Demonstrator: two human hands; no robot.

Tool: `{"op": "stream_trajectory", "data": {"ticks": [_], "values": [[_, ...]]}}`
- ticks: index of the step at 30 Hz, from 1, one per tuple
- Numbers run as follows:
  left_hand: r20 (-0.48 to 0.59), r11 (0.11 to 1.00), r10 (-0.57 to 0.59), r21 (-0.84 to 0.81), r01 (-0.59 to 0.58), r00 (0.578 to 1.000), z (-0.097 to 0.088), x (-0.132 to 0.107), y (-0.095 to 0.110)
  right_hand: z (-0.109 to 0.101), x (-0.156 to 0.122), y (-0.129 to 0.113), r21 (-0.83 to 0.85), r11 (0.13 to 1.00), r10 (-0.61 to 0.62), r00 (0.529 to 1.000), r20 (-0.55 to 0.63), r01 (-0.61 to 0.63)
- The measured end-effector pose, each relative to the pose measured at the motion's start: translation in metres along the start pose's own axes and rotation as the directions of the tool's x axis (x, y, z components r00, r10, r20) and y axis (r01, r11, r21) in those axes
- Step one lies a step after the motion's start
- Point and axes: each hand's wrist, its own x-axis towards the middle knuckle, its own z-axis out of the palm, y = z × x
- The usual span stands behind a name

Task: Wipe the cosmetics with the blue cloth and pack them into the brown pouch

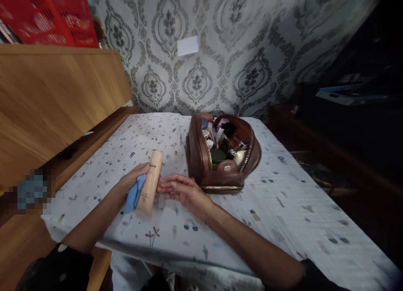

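My left hand (130,182) grips a peach-coloured bottle (150,183) together with a blue cloth (134,193) pressed against its side. The bottle tilts over the patterned white sheet (277,207), cap end away from me. My right hand (184,191) lies just right of the bottle, fingers stretched out and fingertips touching its side. Behind the right hand stands an open brown leather toiletry bag (201,156) filled with several small bottles and jars.
A wooden headboard and shelf (56,102) run along the left, with a red plastic crate (53,16) on top. Patterned wallpaper with a white card (187,45) is behind. Dark furniture (346,127) stands to the right of the bed.
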Motion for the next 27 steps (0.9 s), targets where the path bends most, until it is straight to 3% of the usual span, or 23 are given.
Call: {"op": "stream_trajectory", "data": {"ticks": [3, 6, 8, 11, 14, 16, 19, 21, 24, 27], "values": [[0.031, 0.982, -0.104, 0.159, 0.097, 0.994, 0.005, -0.004, 0.018, 0.0, 0.001, 0.001, -0.049, 0.998, -0.045, 0.998, -0.036, 0.044], [-0.008, 0.903, -0.183, 0.394, 0.171, 0.983, 0.018, -0.007, 0.032, 0.0, 0.003, 0.002, -0.052, 0.995, -0.086, 0.994, -0.064, 0.083], [-0.032, 0.791, -0.121, 0.601, 0.116, 0.992, 0.028, -0.008, 0.034, 0.0, 0.004, 0.002, -0.055, 0.995, -0.089, 0.993, -0.079, 0.085], [0.004, 0.535, 0.024, 0.845, -0.016, 1.0, 0.043, -0.007, 0.03, -0.001, 0.005, 0.002, -0.094, 0.993, -0.075, 0.995, -0.07, 0.068], [0.016, 0.316, 0.177, 0.946, -0.072, 0.984, 0.055, -0.006, 0.026, -0.001, 0.005, 0.004, -0.117, 0.99, -0.092, 0.993, -0.07, 0.083], [-0.011, 0.234, 0.328, 0.97, -0.07, 0.945, 0.063, -0.005, 0.027, 0.001, 0.005, 0.005, -0.113, 0.986, -0.132, 0.987, -0.091, 0.122], [-0.022, 0.224, 0.5, 0.969, -0.105, 0.866, 0.078, 0.001, 0.031, 0.006, 0.003, 0.006, -0.063, 0.984, -0.169, 0.983, -0.069, 0.165], [0.057, 0.225, 0.505, 0.955, -0.195, 0.861, 0.09, 0.005, 0.035, 0.009, 0.001, 0.006, -0.009, 0.986, -0.165, 0.986, -0.005, 0.165], [0.239, 0.219, 0.353, 0.919, -0.329, 0.905, 0.104, 0.011, 0.04, 0.012, -0.002, 0.004, 0.058, 0.989, -0.14, 0.988, 0.063, 0.136], [0.298, 0.287, 0.199, 0.893, -0.346, 0.934, 0.105, 0.012, 0.044, 0.012, -0.005, 0.004, 0.107, 0.99, -0.095, 0.994, 0.06, 0.088]]}}
